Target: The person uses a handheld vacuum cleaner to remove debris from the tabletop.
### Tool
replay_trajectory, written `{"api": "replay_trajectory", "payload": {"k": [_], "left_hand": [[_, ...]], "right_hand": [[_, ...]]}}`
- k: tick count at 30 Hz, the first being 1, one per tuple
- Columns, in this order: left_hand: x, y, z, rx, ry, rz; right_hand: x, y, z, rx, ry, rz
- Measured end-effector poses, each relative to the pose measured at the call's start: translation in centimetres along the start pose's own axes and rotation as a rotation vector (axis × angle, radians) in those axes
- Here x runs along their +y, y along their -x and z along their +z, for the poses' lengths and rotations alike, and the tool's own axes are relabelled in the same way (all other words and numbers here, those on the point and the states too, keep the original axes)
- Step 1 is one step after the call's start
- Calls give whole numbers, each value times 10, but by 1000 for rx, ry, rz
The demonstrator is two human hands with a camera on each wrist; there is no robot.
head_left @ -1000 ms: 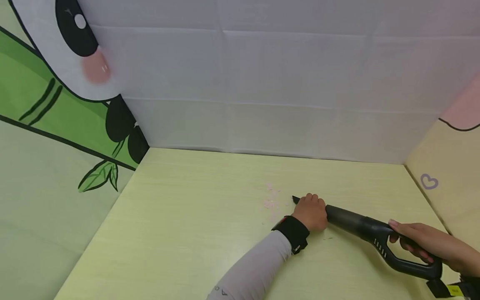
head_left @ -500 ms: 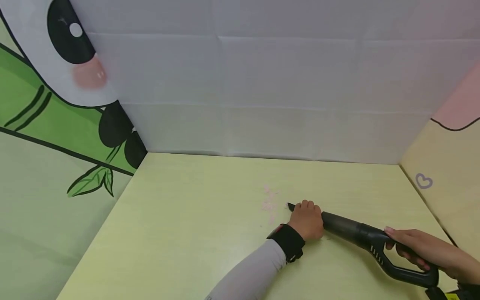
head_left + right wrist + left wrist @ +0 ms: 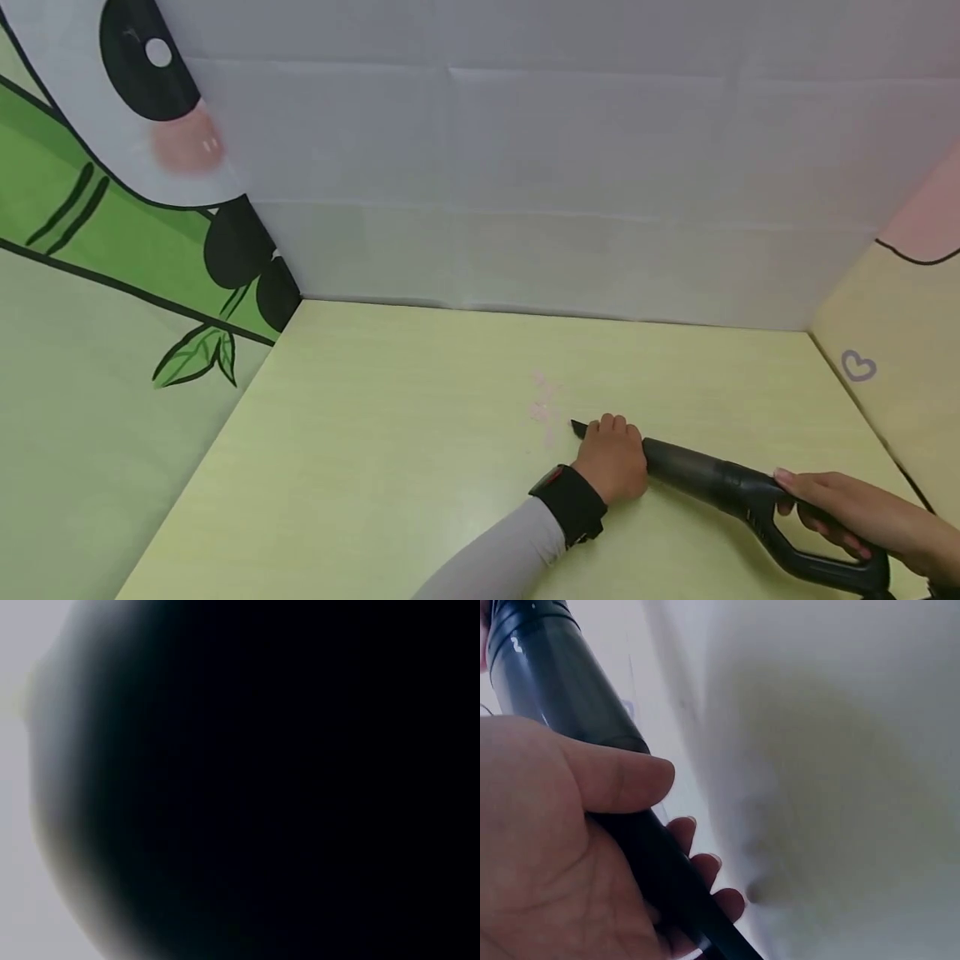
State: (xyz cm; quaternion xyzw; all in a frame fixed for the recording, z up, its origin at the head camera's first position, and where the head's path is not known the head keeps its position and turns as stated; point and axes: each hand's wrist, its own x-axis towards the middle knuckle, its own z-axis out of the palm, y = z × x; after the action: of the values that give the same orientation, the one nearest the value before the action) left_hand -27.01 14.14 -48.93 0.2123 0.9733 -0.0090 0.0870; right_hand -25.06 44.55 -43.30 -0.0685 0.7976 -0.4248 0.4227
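A black handheld vacuum cleaner (image 3: 693, 477) slants over the table at the right of the head view. My left hand (image 3: 611, 462) grips its narrow front nozzle, and the dark tip (image 3: 578, 429) pokes out past the fingers. In the left wrist view the thumb and fingers of the left hand (image 3: 622, 780) curl round the black nozzle (image 3: 671, 877). My right hand (image 3: 855, 517) holds the looped rear handle. Left of the tip, pink crumbs (image 3: 542, 408) lie scattered on the table. The right wrist view is blocked by a dark blurred shape.
The pale yellow table (image 3: 360, 450) meets a grey-white cloth wall (image 3: 525, 183) at its back edge. A printed green and white panel (image 3: 150, 275) stands at the left. The right panel (image 3: 900, 375) bears a small heart drawing.
Both hands have drawn the vacuum cleaner slightly toward the near side, and its tip has shifted a little left. The head view has moved slightly as well. Both grips stay the same.
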Motion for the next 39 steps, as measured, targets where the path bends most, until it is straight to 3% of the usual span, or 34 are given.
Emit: {"api": "replay_trajectory", "payload": {"k": [8, 17, 24, 28, 34, 39], "left_hand": [[3, 30, 4, 83, 1, 13], [2, 47, -1, 35, -27, 42], [-9, 44, -5, 98, -55, 80], [-13, 33, -5, 124, -61, 100], [-24, 16, -2, 63, -45, 94], [-32, 14, -3, 37, -15, 80]], "right_hand": [[5, 10, 15, -21, -46, 38], [-2, 21, 27, -31, -13, -22], [-12, 23, 31, 2, -11, 19], [-14, 18, 30, 47, 9, 48], [-19, 5, 31, 64, 17, 3], [-25, -1, 33, 55, 11, -12]]}}
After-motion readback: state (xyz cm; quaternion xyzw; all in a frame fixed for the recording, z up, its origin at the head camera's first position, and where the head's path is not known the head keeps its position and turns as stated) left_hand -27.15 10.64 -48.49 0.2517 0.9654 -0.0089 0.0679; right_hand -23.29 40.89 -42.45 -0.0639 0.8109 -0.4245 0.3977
